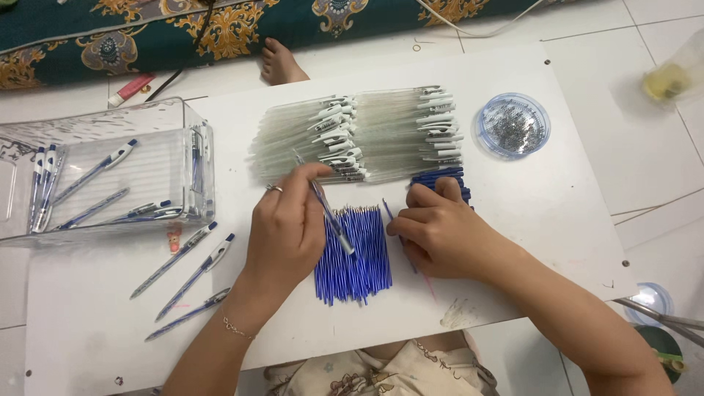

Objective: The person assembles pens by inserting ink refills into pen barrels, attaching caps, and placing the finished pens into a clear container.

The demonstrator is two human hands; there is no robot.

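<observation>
At the far left we see a clear plastic bin (147,121) on the white tabletop (572,198), with several finished blue-and-white pens (95,170) lying inside it. Just in front of the bin, three more assembled pens (192,273) lie slanted on the bare tabletop.

Next comes our left hand (284,224), a ring on one finger and a thin bracelet at the wrist. Its fingers are closed around a clear pen barrel (328,210), which it holds tilted, the lower end over the pile of blue refills (356,257). That pile lies between our two hands, the refills side by side with their metal tips pointing away from us.

Behind the hands, two stacked rows of empty clear barrels with white clips (367,136) stretch across the middle of the tabletop.

Our right hand (436,227) rests curled beside the refill pile, pinching a single blue refill (387,211) between thumb and fingertips, its tip pointing up toward the barrel. A small heap of dark blue parts (440,176) lies just beyond its knuckles.

Farther right stands a round blue-rimmed dish of tiny metal springs (513,125).
</observation>
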